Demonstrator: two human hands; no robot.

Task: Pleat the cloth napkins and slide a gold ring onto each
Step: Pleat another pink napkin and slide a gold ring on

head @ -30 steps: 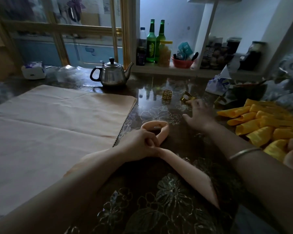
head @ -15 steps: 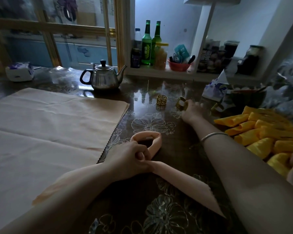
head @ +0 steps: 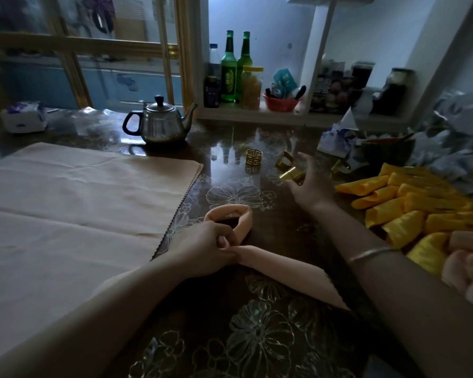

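Observation:
My left hand (head: 210,246) grips a pleated peach napkin (head: 279,271) at its fold on the dark table. The napkin's folded end forms a loop (head: 230,214) beyond my fingers, and its two tails fan toward me. My right hand (head: 310,184) is stretched out at the far middle of the table and pinches a gold ring (head: 292,176) between thumb and fingers. Another gold ring (head: 254,157) stands upright to its left. One more gold ring (head: 339,167) lies just right of that hand.
A flat peach cloth (head: 74,203) covers the table's left side. A steel teapot (head: 161,125) stands behind it. Rolled yellow napkins (head: 410,208) are piled at the right, with peach ones (head: 464,257) nearer. A dark bowl (head: 388,151) and bottles (head: 228,69) stand at the back.
My right hand reached the gold rings, closed on one and turned its palm leftward with the ring in it. My left hand kept its hold on the napkin.

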